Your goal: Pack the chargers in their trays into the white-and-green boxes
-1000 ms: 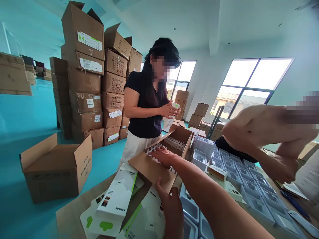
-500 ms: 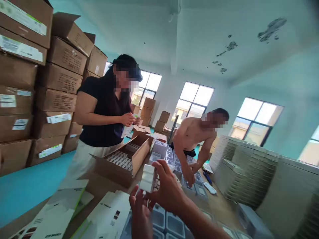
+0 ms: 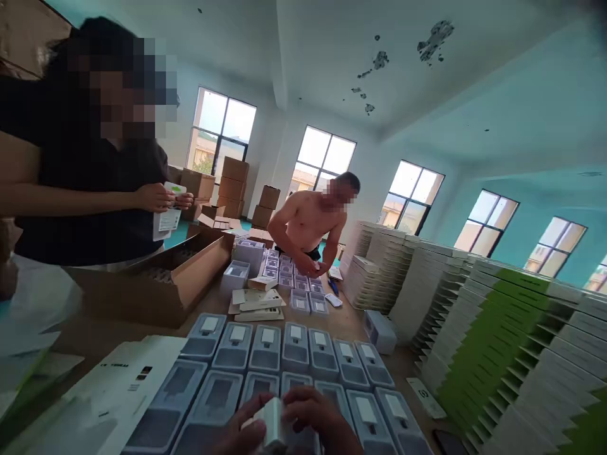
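Holding white blocks (image 3: 272,419); packaging print (image 3: 114,364) blurred

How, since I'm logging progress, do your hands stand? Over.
Left hand and right hand holding white block. Plastic trays below, partly covered by hands.

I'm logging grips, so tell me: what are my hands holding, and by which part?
A small white block: your left hand holds it by its left side, your right hand by its right side.

In the background, brown cardboard cartons (image 3: 232,188) are stacked near a dark-framed window (image 3: 222,123); the pale ceiling (image 3: 327,44) bears dark irregular patches (image 3: 435,42).
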Motion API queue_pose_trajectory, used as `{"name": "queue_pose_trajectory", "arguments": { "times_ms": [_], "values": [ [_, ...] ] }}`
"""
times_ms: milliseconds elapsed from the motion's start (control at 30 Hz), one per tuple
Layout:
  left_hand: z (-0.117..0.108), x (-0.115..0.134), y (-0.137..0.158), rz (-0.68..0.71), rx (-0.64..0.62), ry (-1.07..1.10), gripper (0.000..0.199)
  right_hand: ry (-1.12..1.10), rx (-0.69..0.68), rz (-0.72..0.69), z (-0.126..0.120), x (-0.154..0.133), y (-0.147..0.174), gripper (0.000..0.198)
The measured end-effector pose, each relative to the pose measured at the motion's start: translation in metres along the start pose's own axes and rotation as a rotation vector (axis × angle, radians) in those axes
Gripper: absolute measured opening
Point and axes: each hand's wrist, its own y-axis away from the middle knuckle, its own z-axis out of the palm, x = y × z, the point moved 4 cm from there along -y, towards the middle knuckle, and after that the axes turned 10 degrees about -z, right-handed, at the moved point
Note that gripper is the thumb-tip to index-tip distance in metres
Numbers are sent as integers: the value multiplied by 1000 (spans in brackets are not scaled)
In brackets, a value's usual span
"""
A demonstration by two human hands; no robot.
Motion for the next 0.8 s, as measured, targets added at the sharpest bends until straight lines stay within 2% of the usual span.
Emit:
{"name": "queue_pose_trajectory", "arguments": {
  "times_ms": [67, 167, 267, 333, 400, 500, 600, 700, 800],
  "values": [
    [6, -10, 2, -42, -83, -8, 52, -16, 83, 97, -1, -14, 12, 31],
    [2, -13, 3, -65, -59, 19, 59, -60, 140, 246, -7, -21, 13, 26],
    [-7, -14, 5, -144, -78, -5, 56, -23, 225, 307, -19, 1, -14, 38],
    [-10, -15, 9, -219, -128, -60, 52, 72, 216, 317, -14, 23, -47, 46],
    [-12, -19, 11, -306, -202, -166, 53, 133, 111, 285, 10, 44, -87, 43],
    [-13, -27, 8, -419, -350, -372, 62, 183, -80, 225, 69, 65, -139, 26],
    [-15, -36, -1, -474, -506, -499, 77, 278, -225, 166, 122, 72, -167, 19],
    [-17, -43, -8, -468, -575, -534, 82, 379, -308, 112, 147, 72, -173, 17],
    [-20, -50, -9, -480, -608, -533, 79, 454, -353, 68, 153, 71, -169, 12]
  ]
}}
